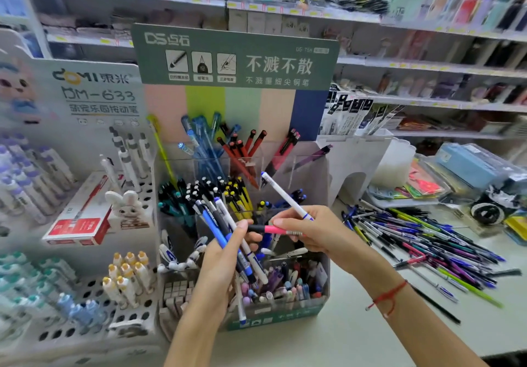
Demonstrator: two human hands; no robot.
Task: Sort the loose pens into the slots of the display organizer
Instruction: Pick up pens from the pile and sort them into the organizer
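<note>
Your left hand [225,255] grips a bundle of pens [228,232] before the display organizer [322,295]; your right hand [308,232] pinches a white pen [285,195] and a pink pen [273,229]. They look light, stiff and slippery, so hold mid-barrel. More lie loose on the counter [356,335].

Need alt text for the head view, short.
A person's left hand grips a bundle of pens while the right hand holds a white pen and a pink pen, in front of a green tiered display organizer. A pile of loose pens lies on the counter to the right.
</note>
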